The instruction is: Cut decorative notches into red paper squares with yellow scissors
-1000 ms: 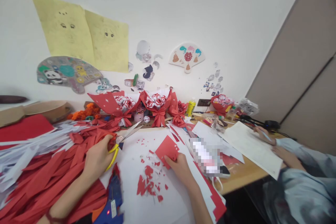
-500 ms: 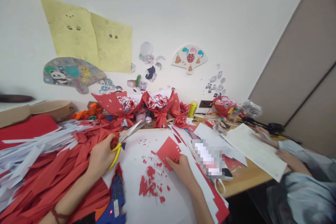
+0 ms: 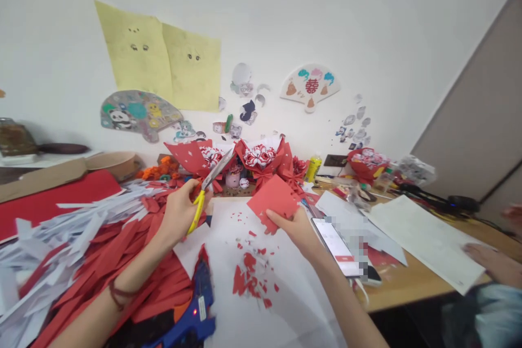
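Note:
My left hand point(image 3: 182, 207) is closed on yellow-handled scissors point(image 3: 210, 179), whose blades point up and to the right. Between the thumb and fingers of my right hand point(image 3: 297, 228) is a square of red paper point(image 3: 274, 202) with small notches along its edge. The scissors and the red paper are apart. Below them, red paper scraps point(image 3: 248, 277) lie scattered on a white sheet point(image 3: 293, 304). A blue glue gun point(image 3: 196, 310) with a lit red light rests near my left forearm.
Strips of red and white paper point(image 3: 118, 250) heap up at left. Red paper bouquets point(image 3: 261, 159) stand along the wall. A phone point(image 3: 336, 247) lies at right, beside a large pale sheet point(image 3: 424, 242) under another person's hand point(image 3: 489, 263). A yellow bottle point(image 3: 313, 168) stands behind.
Both my hands have risen, with the scissors blades now steeper and the red paper higher. The view has shifted left. One of the other person's hands has moved away from the pale sheet.

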A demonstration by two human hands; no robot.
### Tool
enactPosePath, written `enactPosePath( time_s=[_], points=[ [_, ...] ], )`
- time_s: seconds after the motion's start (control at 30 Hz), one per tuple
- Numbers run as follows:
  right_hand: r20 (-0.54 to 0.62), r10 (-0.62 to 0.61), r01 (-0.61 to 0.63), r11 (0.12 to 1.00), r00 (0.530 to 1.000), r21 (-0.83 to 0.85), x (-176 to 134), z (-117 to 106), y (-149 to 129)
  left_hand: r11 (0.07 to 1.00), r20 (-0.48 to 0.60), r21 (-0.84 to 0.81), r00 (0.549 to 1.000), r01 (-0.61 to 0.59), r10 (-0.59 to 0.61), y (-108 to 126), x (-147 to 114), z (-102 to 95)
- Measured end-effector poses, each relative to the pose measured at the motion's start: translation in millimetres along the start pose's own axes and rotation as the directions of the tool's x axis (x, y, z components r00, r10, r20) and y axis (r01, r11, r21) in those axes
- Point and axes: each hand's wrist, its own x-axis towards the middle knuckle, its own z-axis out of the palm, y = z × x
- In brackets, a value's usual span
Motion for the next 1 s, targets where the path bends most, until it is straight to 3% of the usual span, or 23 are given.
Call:
enactPosePath(
  time_s=[0.13, 0.27, 0.33, 0.47, 0.6, 0.7, 0.83, 1.0],
  points=[
    [0.108, -0.161, 0.165, 0.986, 0.981, -0.032, 37, 12, -32, 0.951, 0.072, -0.309, 0.997, 0.014, 0.008, 40, 15, -9.8],
    [0.313, -0.185, 0.212, 0.976, 0.931, -0.052, 68, 20, -56, 0.909, 0.094, -0.416, 0.995, -0.001, 0.044, 77, 33, -18.2],
    [0.350, -0.199, 0.229, 0.972, 0.916, -0.046, 78, 22, -63, 0.896, 0.121, -0.443, 0.990, -0.017, 0.079, 86, 39, -21.9],
    [0.341, -0.244, 0.255, 0.967, 0.908, 0.013, 94, 24, -64, 0.895, 0.120, -0.444, 0.987, -0.043, 0.107, 94, 47, -29.0],
    [0.292, -0.242, 0.232, 0.970, 0.925, 0.070, 106, 24, -57, 0.903, 0.047, -0.427, 0.996, -0.050, 0.077, 91, 52, -30.5],
    [0.386, -0.183, 0.183, 0.982, 0.904, 0.038, 110, 21, -51, 0.902, 0.017, -0.430, 0.999, -0.022, 0.032, 86, 55, -29.6],
    [0.555, -0.131, 0.143, 0.989, 0.822, 0.022, 103, 19, -49, 0.892, 0.001, -0.452, 1.000, 0.011, -0.012, 86, 50, -34.2],
    [0.557, -0.172, 0.181, 0.983, 0.812, 0.039, 89, 26, -58, 0.921, -0.136, -0.359, 0.985, -0.151, 0.108, 92, 40, -37.5]
  ],
)
